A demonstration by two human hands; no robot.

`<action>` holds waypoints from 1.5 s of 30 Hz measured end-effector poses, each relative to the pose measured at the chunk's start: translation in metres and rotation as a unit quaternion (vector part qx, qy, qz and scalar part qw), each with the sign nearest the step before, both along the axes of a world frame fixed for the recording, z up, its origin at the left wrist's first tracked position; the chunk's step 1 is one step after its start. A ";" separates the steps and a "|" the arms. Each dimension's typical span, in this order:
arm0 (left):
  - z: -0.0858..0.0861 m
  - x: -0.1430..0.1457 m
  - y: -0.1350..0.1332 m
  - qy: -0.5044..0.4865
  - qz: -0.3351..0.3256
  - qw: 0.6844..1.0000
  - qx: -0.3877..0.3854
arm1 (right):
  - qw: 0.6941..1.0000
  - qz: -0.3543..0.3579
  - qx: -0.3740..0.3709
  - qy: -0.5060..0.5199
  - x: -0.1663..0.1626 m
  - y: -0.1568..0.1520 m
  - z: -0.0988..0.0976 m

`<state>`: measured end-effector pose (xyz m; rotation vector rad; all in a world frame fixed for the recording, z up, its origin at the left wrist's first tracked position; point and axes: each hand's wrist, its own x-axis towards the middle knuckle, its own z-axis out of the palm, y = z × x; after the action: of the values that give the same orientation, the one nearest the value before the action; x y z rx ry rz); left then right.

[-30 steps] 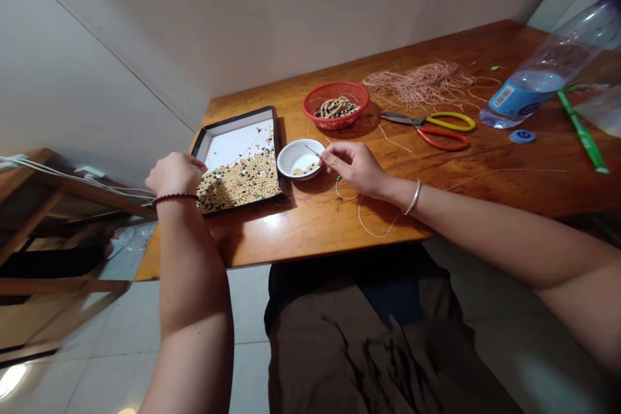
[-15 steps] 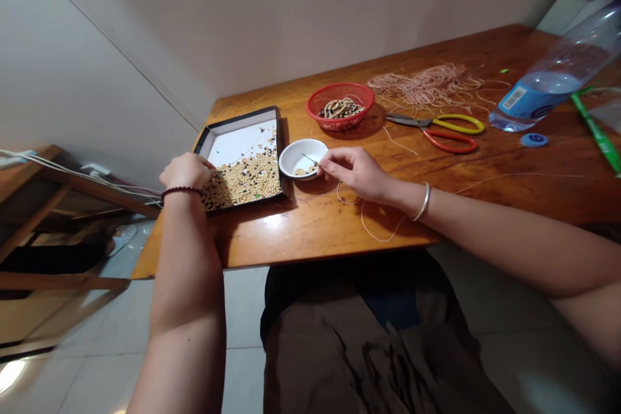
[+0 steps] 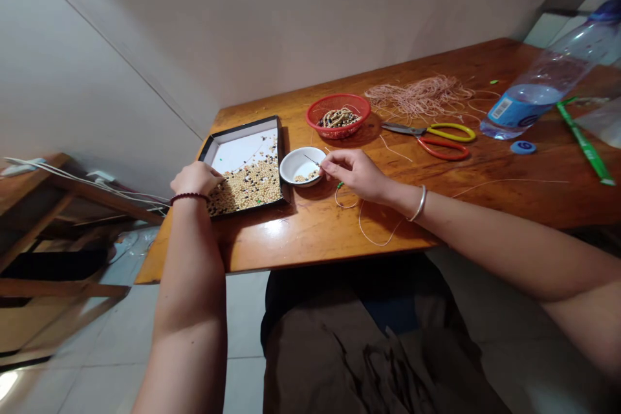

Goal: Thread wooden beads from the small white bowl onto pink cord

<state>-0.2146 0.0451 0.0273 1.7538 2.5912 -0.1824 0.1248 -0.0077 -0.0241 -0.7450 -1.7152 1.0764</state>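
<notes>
My left hand [image 3: 195, 180] reaches over the left side of a shallow black-edged tray [image 3: 240, 124]. Its fingertips are down at the small beads [image 3: 245, 184], mostly cream with some dark ones, and are largely hidden behind the hand. At the right rim of a small white bowl [image 3: 290, 167], my right hand [image 3: 356, 173] pinches a thin needle [image 3: 311, 160], which points up and left over the bowl. A few beads lie in the bowl near my right fingertips. A pale thread [image 3: 371, 239] with green beads [image 3: 339, 186] trails below that hand.
Behind the bowl stands a red basket [image 3: 316, 127] of strung beads. Scissors [image 3: 427, 136], a heap of pinkish cord [image 3: 420, 98], a water bottle [image 3: 521, 110], a blue cap [image 3: 522, 147] and a green strip [image 3: 587, 145] are to the right. The table's front edge runs beneath my forearms.
My left hand has shifted slightly right, further over the beads in the tray. My right hand keeps its pinch beside the bowl. The whole view has moved a little.
</notes>
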 end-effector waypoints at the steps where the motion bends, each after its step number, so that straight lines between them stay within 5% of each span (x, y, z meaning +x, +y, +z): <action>1: -0.001 0.000 0.000 -0.001 0.003 1.000 -0.001 | 1.000 0.001 0.000 0.000 0.000 0.000 0.000; 6: -0.002 -0.004 0.002 -0.010 0.016 1.000 0.018 | 1.000 0.001 -0.001 -0.005 0.000 0.001 -0.002; 10: 0.000 0.007 0.001 -0.081 -0.030 0.988 0.127 | 1.000 -0.008 0.009 -0.026 0.000 0.002 -0.005; 12: 0.000 0.027 -0.004 -0.211 -0.142 0.951 0.176 | 0.999 -0.012 0.017 -0.043 0.000 0.001 -0.006; 15: -0.004 0.067 -0.015 -0.415 -0.317 0.844 0.125 | 0.996 -0.017 0.034 -0.081 -0.001 -0.002 -0.007; 19: -0.015 0.107 -0.028 -0.539 -0.372 0.754 0.055 | 0.990 -0.024 0.051 -0.125 -0.002 -0.006 -0.007; 21: -0.019 0.113 -0.030 -0.568 -0.366 0.737 0.005 | 0.989 -0.029 0.056 -0.135 -0.002 -0.006 -0.007; 30: -0.021 0.114 -0.031 -0.600 -0.349 0.719 -0.014 | 0.980 -0.057 0.083 -0.171 -0.002 -0.008 -0.006; 45: -0.018 0.115 -0.032 -0.540 -0.386 0.748 0.000 | 0.980 -0.050 0.085 -0.175 -0.002 -0.009 -0.006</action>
<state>-0.0998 0.0133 0.0093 1.9214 0.9992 0.6436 0.1224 -0.0171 -0.0302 -0.9425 -2.0130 0.7493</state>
